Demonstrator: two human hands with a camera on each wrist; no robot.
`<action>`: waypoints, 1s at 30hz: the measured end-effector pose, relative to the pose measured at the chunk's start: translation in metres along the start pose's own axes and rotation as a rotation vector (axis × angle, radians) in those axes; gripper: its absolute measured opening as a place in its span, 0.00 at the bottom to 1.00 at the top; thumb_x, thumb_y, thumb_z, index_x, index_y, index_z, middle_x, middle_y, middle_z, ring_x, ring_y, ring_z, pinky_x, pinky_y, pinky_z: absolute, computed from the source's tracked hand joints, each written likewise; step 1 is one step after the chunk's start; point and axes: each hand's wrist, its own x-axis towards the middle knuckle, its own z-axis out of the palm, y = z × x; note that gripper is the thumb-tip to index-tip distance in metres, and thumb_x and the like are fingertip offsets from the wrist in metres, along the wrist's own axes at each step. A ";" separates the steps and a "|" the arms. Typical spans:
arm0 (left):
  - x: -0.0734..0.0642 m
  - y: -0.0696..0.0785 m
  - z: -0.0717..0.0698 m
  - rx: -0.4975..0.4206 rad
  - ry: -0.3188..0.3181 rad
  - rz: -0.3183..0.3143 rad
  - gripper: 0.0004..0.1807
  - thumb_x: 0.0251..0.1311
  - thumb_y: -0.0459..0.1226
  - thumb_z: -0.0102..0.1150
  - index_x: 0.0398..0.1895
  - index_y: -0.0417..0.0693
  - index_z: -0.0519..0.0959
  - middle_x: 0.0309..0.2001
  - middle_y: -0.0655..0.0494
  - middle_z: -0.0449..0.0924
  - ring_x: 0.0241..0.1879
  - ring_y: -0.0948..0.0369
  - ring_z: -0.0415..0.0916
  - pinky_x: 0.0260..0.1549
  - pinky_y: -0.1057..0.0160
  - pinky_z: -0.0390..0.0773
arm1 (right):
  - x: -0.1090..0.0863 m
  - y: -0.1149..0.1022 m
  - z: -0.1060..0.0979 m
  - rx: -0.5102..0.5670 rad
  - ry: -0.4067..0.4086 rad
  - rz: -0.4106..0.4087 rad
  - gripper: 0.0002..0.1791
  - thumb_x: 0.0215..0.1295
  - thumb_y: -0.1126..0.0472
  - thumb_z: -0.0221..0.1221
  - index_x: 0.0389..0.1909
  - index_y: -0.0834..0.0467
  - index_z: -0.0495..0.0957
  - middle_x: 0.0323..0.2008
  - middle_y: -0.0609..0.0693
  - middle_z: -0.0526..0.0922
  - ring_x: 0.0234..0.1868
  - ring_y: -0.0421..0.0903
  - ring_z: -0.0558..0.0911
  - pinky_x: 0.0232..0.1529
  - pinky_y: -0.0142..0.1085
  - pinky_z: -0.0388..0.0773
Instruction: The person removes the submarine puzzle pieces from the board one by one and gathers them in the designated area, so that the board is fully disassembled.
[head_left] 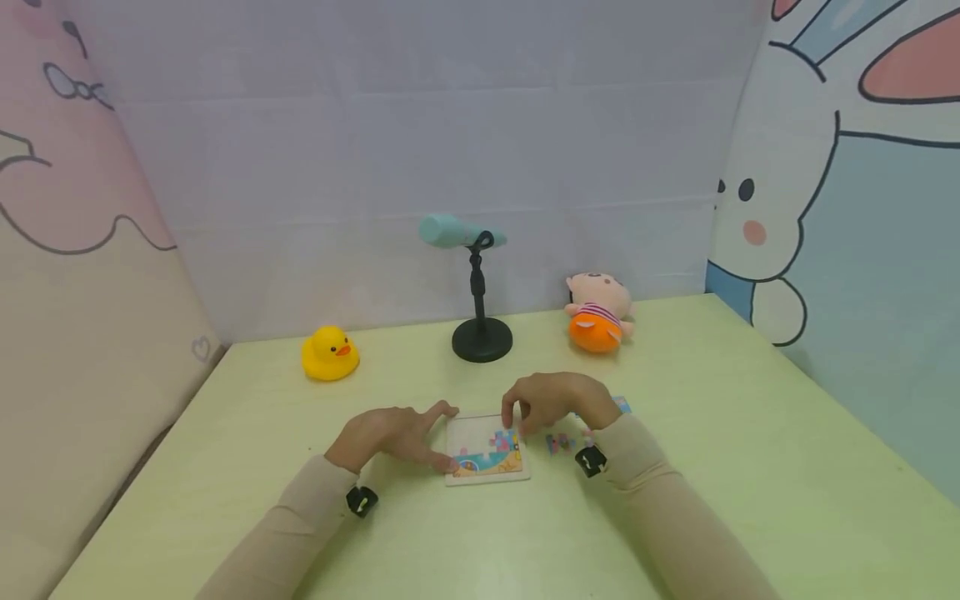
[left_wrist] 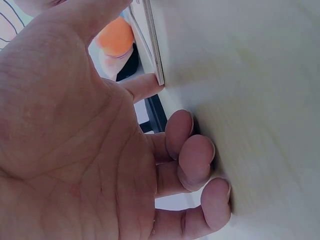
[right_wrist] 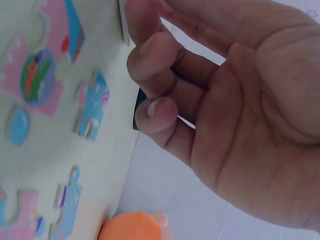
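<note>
A square jigsaw board (head_left: 468,433) lies at mid table, part-filled with colourful pieces along its bottom and right side. My left hand (head_left: 405,435) spreads thumb and index finger along the board's left side, touching it. In the left wrist view, the index fingertip (left_wrist: 150,84) meets the board's corner and the other fingers rest near the tabletop. Bent over the board's right side, my right hand (head_left: 551,400) pinches at a pink-and-blue puzzle piece (head_left: 502,441) with thumb and index finger. Those fingertips lie beyond the top of the right wrist view.
Loose puzzle pieces (head_left: 561,443) lie right of the board, partly under the right forearm; a blue piece (right_wrist: 94,106) is among them. Behind stand a yellow rubber duck (head_left: 330,354), a mint-coloured microphone (head_left: 450,231) on a black stand (head_left: 482,340), and a plush toy (head_left: 597,312).
</note>
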 end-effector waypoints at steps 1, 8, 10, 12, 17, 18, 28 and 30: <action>0.000 0.000 0.000 0.000 0.002 -0.002 0.49 0.52 0.69 0.62 0.75 0.69 0.54 0.50 0.47 0.80 0.46 0.53 0.76 0.49 0.45 0.74 | 0.001 -0.002 0.001 -0.002 -0.001 0.002 0.08 0.65 0.64 0.65 0.42 0.49 0.82 0.33 0.46 0.79 0.29 0.42 0.75 0.34 0.35 0.73; 0.001 -0.002 0.004 -0.013 0.016 -0.003 0.49 0.52 0.69 0.63 0.74 0.68 0.54 0.48 0.47 0.80 0.44 0.54 0.76 0.47 0.46 0.74 | 0.008 -0.014 0.007 0.004 -0.024 0.043 0.10 0.62 0.63 0.68 0.41 0.49 0.79 0.32 0.47 0.79 0.26 0.42 0.75 0.33 0.35 0.72; 0.002 -0.003 0.004 -0.007 0.018 0.002 0.49 0.52 0.69 0.63 0.74 0.68 0.54 0.45 0.47 0.80 0.42 0.54 0.76 0.46 0.47 0.74 | 0.008 -0.018 0.010 0.016 -0.026 0.057 0.12 0.60 0.63 0.70 0.41 0.50 0.77 0.33 0.47 0.78 0.26 0.43 0.75 0.33 0.35 0.72; 0.002 -0.003 0.004 0.002 0.018 0.010 0.48 0.52 0.69 0.63 0.74 0.68 0.54 0.43 0.48 0.80 0.41 0.55 0.76 0.46 0.48 0.74 | 0.008 -0.021 0.012 0.019 -0.031 0.070 0.15 0.59 0.61 0.71 0.41 0.50 0.76 0.33 0.47 0.79 0.27 0.43 0.76 0.33 0.35 0.72; 0.001 -0.004 0.002 0.008 0.018 0.008 0.48 0.52 0.68 0.63 0.73 0.68 0.54 0.43 0.47 0.80 0.41 0.55 0.76 0.46 0.47 0.74 | 0.010 -0.026 0.016 -0.024 -0.022 0.100 0.18 0.56 0.59 0.73 0.41 0.49 0.73 0.32 0.46 0.78 0.29 0.43 0.76 0.34 0.36 0.73; 0.001 -0.004 0.002 0.009 0.020 0.008 0.48 0.52 0.68 0.63 0.73 0.68 0.54 0.43 0.47 0.80 0.41 0.55 0.76 0.45 0.47 0.74 | 0.010 -0.026 0.016 -0.035 -0.019 0.106 0.19 0.56 0.59 0.73 0.41 0.48 0.73 0.32 0.46 0.78 0.29 0.43 0.76 0.35 0.36 0.73; 0.002 0.000 0.002 0.019 0.008 0.000 0.47 0.53 0.68 0.62 0.73 0.68 0.54 0.44 0.47 0.80 0.43 0.54 0.76 0.47 0.47 0.74 | 0.010 -0.027 0.019 -0.076 -0.017 0.104 0.19 0.57 0.59 0.73 0.41 0.48 0.71 0.33 0.45 0.75 0.32 0.42 0.74 0.37 0.36 0.71; 0.002 0.000 0.001 0.020 0.010 -0.002 0.47 0.53 0.68 0.62 0.73 0.68 0.54 0.45 0.47 0.80 0.44 0.54 0.76 0.48 0.47 0.74 | 0.010 -0.027 0.018 -0.079 -0.012 0.101 0.19 0.57 0.59 0.73 0.40 0.48 0.71 0.35 0.45 0.76 0.33 0.42 0.74 0.38 0.37 0.71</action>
